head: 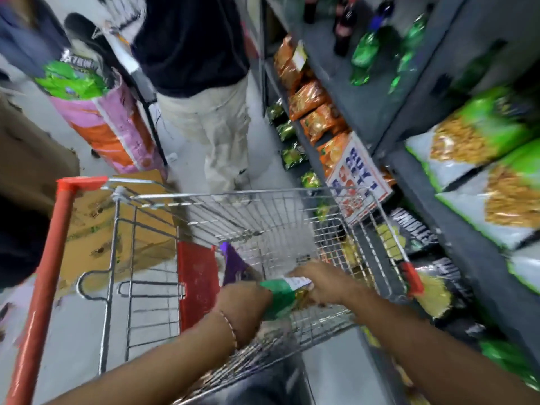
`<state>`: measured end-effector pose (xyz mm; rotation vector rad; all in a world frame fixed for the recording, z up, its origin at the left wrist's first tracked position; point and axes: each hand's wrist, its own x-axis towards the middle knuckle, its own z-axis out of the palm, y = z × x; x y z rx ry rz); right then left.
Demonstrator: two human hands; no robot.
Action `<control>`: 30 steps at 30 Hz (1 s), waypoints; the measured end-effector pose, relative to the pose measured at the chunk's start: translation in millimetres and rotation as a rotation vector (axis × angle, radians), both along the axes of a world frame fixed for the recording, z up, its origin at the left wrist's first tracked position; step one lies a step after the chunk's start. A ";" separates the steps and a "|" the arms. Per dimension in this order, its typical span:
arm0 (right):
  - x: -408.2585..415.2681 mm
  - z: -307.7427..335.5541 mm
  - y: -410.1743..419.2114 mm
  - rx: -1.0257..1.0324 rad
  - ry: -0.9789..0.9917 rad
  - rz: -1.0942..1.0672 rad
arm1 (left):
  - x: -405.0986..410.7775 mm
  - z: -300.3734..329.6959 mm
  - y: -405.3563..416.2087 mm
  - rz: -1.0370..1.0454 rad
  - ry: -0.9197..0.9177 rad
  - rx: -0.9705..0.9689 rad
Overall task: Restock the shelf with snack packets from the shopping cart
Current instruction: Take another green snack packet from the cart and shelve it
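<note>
A wire shopping cart (pixel 263 206) with an orange handle (pixel 43 282) stands in front of me, tilted in the blurred view. Both hands are down inside its basket. My left hand (pixel 245 308) and my right hand (pixel 318 282) grip a green and white snack packet (pixel 282 296) between them. A purple packet (pixel 233 267) lies in the cart just behind my left hand. The grey shelf (pixel 438 182) runs along the right, with orange snack packets (pixel 312 106), green and white packets (pixel 482 147) and black packets (pixel 418 229) on it.
A person in a dark top and beige trousers (pixel 216 121) stands beyond the cart in the aisle. A tall pink and orange sack (pixel 108 121) and cardboard boxes (pixel 128 226) are on the left. A sale sign (pixel 359 179) hangs off the shelf. Bottles (pixel 365 51) stand higher up.
</note>
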<state>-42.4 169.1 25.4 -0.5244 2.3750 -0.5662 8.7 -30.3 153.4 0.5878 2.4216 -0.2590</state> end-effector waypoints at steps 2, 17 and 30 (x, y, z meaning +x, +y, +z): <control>10.4 41.5 24.2 -0.183 0.008 -0.284 | -15.2 60.6 2.2 -0.075 0.262 0.098; 161.2 388.4 150.6 -1.033 0.814 -1.024 | -23.3 265.1 177.8 -0.022 -0.139 1.912; 232.5 437.0 295.7 -0.528 1.409 -1.485 | 24.2 305.2 426.2 -0.338 -0.439 1.791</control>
